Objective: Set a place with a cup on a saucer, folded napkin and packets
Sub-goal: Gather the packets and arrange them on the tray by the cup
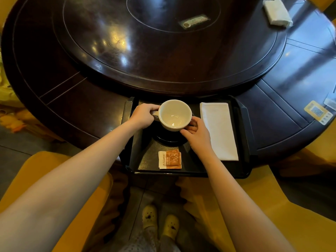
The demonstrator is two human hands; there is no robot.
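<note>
At the near edge of a dark round table (81, 106), a black tray (243, 124) sits partly overhanging toward the person. White cup (174, 115), empty, mouth up, is over a dark saucer (169, 138) at tray centre-left. Cannot tell whether its base rests on the saucer or hangs just above.

Left hand (142, 115): fingers curled together, clamped on the cup's handle, which points left. Right hand (197, 132): fingers curled round the cup's lower right wall, thumb lying along the near side. Fingertips are partly hidden behind the cup.

Folded white napkin (218, 130): a long rectangle, flat on the tray's right side, just beside the right hand, stitched hem visible at the far end.

Packets (170, 159): a small stack, orange with a white strip at left, flat on the tray near its front rim, apart from the saucer. Sideways lettering on the white strip appears to read "taikoo". The orange face carries a white starburst print and small text, too fine to read.

Further off: a raised turntable (145, 51) at the table's middle with a pale tag (194, 20) lying on it, writing illegible. White folded cloth (277, 12) far right. Yellow-bordered QR-code sticker (317, 111) on the table's right rim. Yellow clogs (160, 220) on the floor below.
</note>
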